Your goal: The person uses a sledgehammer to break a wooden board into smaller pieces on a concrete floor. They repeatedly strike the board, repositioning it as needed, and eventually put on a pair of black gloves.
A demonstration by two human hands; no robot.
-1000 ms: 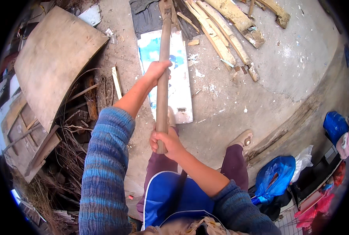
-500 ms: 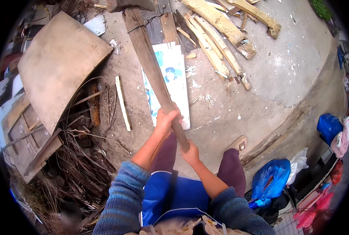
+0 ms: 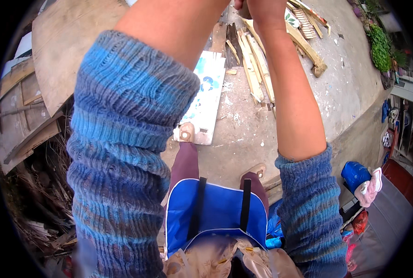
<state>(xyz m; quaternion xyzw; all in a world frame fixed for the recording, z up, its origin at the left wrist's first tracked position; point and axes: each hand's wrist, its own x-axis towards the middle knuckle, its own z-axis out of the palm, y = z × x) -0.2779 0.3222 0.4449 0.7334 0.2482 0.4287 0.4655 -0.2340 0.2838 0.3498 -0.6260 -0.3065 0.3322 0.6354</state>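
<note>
Both my arms, in blue striped knitted sleeves, reach up past the top of the view. My right hand [image 3: 266,13] is at the upper edge, closed around the butt of a long wooden handle [image 3: 246,11]. Only that short end of the handle shows; the tool's head is out of sight. The left forearm [image 3: 174,28] runs off the top edge, and the left hand is beyond it. Below the arms lies a white board with blue patterns [image 3: 211,102] on the concrete ground, my left shoe [image 3: 186,132] at its near end.
Split wood strips [image 3: 254,69] and thicker timbers [image 3: 308,51] lie ahead. A large bent plywood sheet [image 3: 67,41] leans at left over dark brushwood [image 3: 44,199]. At right are a blue bag [image 3: 355,175], a pink cloth [image 3: 368,192] and green plants [image 3: 380,48].
Both arms have swung up from low in front of me, lifting the long-handled tool almost wholly out of view. My left foot now shows beside the white board.
</note>
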